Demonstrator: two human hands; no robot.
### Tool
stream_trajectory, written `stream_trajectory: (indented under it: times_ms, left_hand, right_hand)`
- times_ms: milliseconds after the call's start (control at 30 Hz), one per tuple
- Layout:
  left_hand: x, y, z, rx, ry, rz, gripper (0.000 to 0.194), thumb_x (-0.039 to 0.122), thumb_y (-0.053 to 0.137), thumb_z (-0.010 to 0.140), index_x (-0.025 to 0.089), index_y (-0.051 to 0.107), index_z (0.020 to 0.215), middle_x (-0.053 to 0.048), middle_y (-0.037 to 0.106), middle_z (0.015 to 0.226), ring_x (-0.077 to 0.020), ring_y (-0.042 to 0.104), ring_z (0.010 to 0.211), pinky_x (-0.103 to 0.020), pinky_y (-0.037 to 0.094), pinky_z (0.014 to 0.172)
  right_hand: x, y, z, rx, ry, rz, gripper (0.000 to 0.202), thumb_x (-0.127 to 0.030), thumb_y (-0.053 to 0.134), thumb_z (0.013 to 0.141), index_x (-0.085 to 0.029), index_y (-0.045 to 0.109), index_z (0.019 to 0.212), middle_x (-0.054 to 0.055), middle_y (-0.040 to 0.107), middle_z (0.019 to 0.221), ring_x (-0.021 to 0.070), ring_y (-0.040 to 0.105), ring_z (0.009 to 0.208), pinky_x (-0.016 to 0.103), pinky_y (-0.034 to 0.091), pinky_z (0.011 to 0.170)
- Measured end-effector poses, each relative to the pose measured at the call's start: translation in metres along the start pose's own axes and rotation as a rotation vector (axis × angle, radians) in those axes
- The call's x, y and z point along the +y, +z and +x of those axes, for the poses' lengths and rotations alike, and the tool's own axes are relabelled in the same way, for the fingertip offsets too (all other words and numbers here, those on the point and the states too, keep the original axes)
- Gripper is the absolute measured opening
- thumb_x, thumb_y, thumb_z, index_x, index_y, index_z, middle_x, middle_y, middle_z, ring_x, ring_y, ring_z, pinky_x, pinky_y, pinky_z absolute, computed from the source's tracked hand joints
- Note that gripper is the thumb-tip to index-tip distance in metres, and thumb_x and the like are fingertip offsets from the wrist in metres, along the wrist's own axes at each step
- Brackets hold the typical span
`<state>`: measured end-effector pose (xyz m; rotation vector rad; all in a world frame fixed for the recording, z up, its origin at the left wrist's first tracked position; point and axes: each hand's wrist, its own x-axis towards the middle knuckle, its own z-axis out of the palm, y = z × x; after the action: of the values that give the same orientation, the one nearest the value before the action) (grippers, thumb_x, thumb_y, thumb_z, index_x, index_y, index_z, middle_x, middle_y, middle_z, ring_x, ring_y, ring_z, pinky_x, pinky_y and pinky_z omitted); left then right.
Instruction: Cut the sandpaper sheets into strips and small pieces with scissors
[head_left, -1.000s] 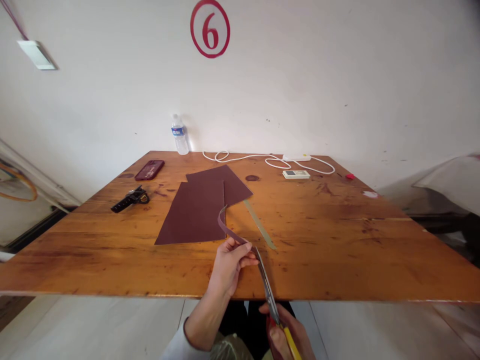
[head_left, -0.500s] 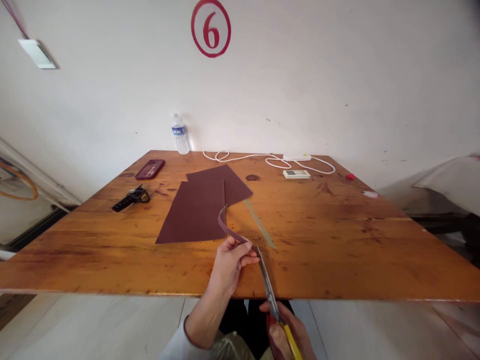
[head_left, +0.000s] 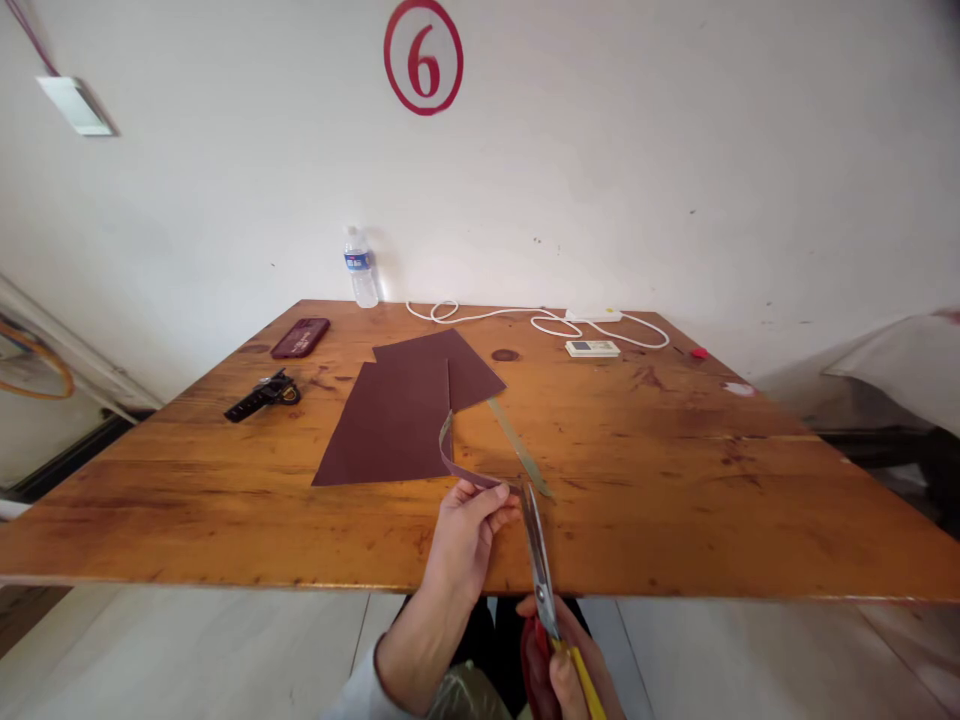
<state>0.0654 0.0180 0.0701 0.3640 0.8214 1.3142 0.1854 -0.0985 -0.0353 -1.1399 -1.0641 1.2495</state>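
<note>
Between the thumb and fingers of my left hand [head_left: 469, 530] is a narrow maroon strip [head_left: 459, 468], which curls up and away over the edge of a maroon sheet. My right hand [head_left: 574, 665] grips scissors [head_left: 541, 590] with one red and one yellow handle. Their blades point away from me and stand slightly apart, with the tips at the strip's right end beside my left fingertips. I cannot tell whether the blades touch the strip. A maroon sheet [head_left: 382, 430] lies flat on the table, overlapping a second maroon sheet [head_left: 465, 365] behind it.
A pale strip [head_left: 521, 447] lies right of the sheets on the wooden table [head_left: 675, 500]. Farther back are a water bottle [head_left: 361, 270], a phone [head_left: 300, 338], a black-strapped watch [head_left: 262, 395], a white power strip [head_left: 594, 314] with its cord, and a small white device [head_left: 592, 349].
The scissor blades have parted a little, and their tips have shifted slightly right. My left hand, still pinching the strip, has moved slightly right too. The sheets have stayed in place.
</note>
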Motion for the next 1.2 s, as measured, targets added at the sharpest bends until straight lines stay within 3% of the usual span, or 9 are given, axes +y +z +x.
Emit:
stream_trajectory:
  times_ms: [133, 300, 533, 767, 1100, 1200]
  left_hand:
    - [-0.002, 0.002, -0.004, -0.028, -0.005, -0.008, 0.028, 0.020, 0.094, 0.047, 0.013, 0.071, 0.062, -0.002, 0.072, 0.064, -0.0109, 0.065, 0.058, -0.020, 0.055, 0.058]
    - [-0.003, 0.006, -0.008, -0.032, -0.008, -0.025, 0.027, 0.019, 0.093, 0.047, 0.013, 0.071, 0.061, -0.002, 0.071, 0.062, -0.0104, 0.063, 0.057, -0.020, 0.053, 0.058]
    - [-0.003, 0.007, -0.010, -0.009, -0.012, -0.037, 0.029, 0.018, 0.094, 0.044, 0.012, 0.072, 0.061, -0.002, 0.071, 0.062, -0.0102, 0.063, 0.057, -0.020, 0.052, 0.058]
    - [-0.003, 0.006, -0.010, -0.004, -0.012, -0.036, 0.029, 0.019, 0.094, 0.043, 0.013, 0.071, 0.061, -0.002, 0.071, 0.062, -0.0104, 0.063, 0.056, -0.020, 0.052, 0.057]
    - [-0.003, 0.007, -0.010, -0.001, -0.006, -0.025, 0.029, 0.020, 0.094, 0.044, 0.013, 0.071, 0.060, -0.002, 0.070, 0.060, -0.0104, 0.062, 0.056, -0.020, 0.052, 0.057]
    - [-0.003, 0.006, -0.010, 0.004, -0.006, -0.027, 0.030, 0.020, 0.095, 0.043, 0.013, 0.070, 0.060, -0.002, 0.070, 0.060, -0.0103, 0.062, 0.056, -0.020, 0.052, 0.057]
  right_hand:
    - [-0.011, 0.008, -0.001, 0.082, 0.054, 0.061, 0.059, -0.080, 0.061, 0.072, -0.025, 0.069, 0.093, -0.004, 0.047, 0.062, 0.0133, 0.031, 0.051, 0.030, 0.022, 0.051]
    - [-0.011, 0.009, -0.002, 0.063, 0.086, 0.068, 0.061, -0.079, 0.059, 0.075, -0.024, 0.068, 0.099, -0.006, 0.042, 0.061, 0.0130, 0.024, 0.053, 0.032, 0.017, 0.054]
    - [-0.017, 0.010, 0.000, 0.110, 0.094, 0.057, 0.064, -0.083, 0.063, 0.067, -0.025, 0.070, 0.093, -0.004, 0.046, 0.063, 0.0142, 0.028, 0.054, 0.031, 0.020, 0.055]
    - [-0.028, 0.012, -0.002, 0.088, 0.076, 0.058, 0.058, -0.078, 0.064, 0.070, -0.026, 0.071, 0.096, -0.003, 0.046, 0.062, 0.0165, 0.029, 0.055, 0.032, 0.023, 0.054]
    - [-0.006, 0.009, -0.002, 0.137, 0.065, 0.065, 0.065, -0.081, 0.062, 0.066, -0.024, 0.071, 0.094, -0.004, 0.042, 0.062, 0.0161, 0.027, 0.055, 0.032, 0.022, 0.053]
    - [-0.005, 0.010, -0.002, 0.109, 0.066, 0.073, 0.061, -0.079, 0.061, 0.070, -0.025, 0.069, 0.096, -0.005, 0.037, 0.063, 0.0150, 0.024, 0.054, 0.031, 0.019, 0.052]
